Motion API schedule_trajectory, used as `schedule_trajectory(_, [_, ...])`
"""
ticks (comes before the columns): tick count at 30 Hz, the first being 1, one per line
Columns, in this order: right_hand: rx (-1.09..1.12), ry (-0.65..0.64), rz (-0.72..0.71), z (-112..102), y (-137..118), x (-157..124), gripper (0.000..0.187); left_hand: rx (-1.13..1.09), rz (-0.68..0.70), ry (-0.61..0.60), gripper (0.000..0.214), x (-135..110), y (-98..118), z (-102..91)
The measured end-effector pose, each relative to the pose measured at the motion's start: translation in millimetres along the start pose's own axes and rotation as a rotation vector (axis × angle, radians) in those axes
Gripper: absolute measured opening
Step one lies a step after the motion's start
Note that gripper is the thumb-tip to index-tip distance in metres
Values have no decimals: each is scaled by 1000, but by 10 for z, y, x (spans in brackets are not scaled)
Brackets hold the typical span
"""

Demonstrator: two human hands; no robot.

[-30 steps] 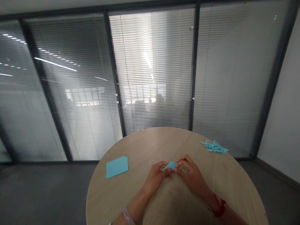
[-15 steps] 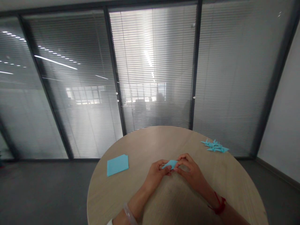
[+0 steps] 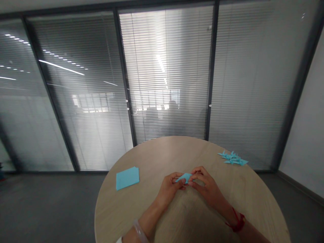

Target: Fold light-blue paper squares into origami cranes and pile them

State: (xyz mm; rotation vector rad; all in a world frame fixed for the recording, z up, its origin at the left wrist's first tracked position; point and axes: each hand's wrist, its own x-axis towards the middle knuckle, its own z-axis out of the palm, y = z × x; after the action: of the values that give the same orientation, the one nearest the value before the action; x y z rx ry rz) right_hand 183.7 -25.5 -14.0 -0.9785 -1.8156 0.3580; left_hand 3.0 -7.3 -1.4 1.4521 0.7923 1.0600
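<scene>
Between my two hands is a small folded piece of light-blue paper [image 3: 186,177], held just over the table. My left hand [image 3: 170,187] pinches its left part, with the thumb lying on top. At the other end, the fingertips of my right hand [image 3: 205,185] grip the paper's right edge. The fingers cover both ends of the paper, so its full shape is hidden. A stack of light-blue paper sheets [image 3: 128,178] lies to the left of my hands. Farther off on the right sits a pile of folded blue paper pieces [image 3: 233,158] with pointed tips.
The round wooden table [image 3: 167,152] has its curved far edge close to a glass partition with blinds [image 3: 167,67]. Grey floor [image 3: 50,206] shows on the left, and a white wall [image 3: 308,135] stands at the right.
Almost nothing differs: both hands keep hold of the folded paper in the same place. The whole view has shifted very slightly.
</scene>
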Motion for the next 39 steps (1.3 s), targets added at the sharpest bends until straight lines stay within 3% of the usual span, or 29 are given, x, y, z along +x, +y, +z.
schedule_trajectory(14, [-35,8,19,40,102,12,13,8,-43,-97,39,8,-66,-1])
schedule_trajectory(26, [-41,-63,38,19,69,1,11,108,-25,-106,36,-18,-62,21])
schedule_trajectory(39, [-31,12,31,33,53,5,8,11,-61,-84,44,-10,-49,27])
